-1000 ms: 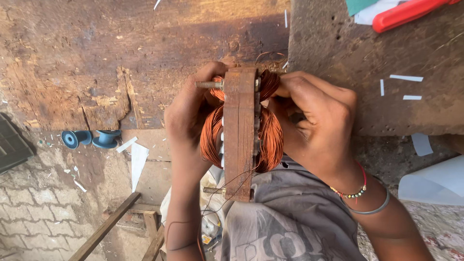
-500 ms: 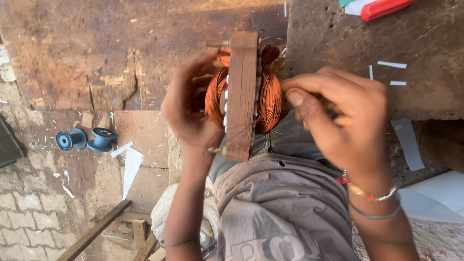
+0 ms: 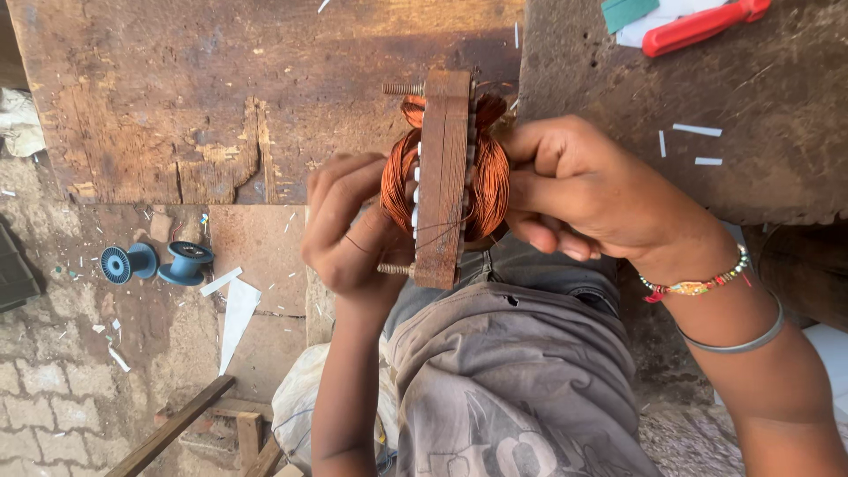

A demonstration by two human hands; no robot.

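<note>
Copper wire [image 3: 399, 181] already lay in thick orange bundles on both faces of the stator [image 3: 443, 181], bulging out left and right of the rusty iron stack, so the winding looked largely done; white insulating strips [image 3: 415, 216] showed along the slot edge, and a thin loose strand [image 3: 439, 225] crossed the stack, so some tidying or tying seemed left. The stator was held in the air over the person's lap, just off the near edge of the tabletop [image 3: 221, 106], edge-on to the camera. Its long side ran from the tabletop toward the body, its flat faces turned left and right, with bolts [image 3: 402, 89] sticking out to the left. Left hand [image 3: 349, 234] cupped the left coil, fingers curled on it; right hand [image 3: 583, 190] was clenched on the right coil
</note>
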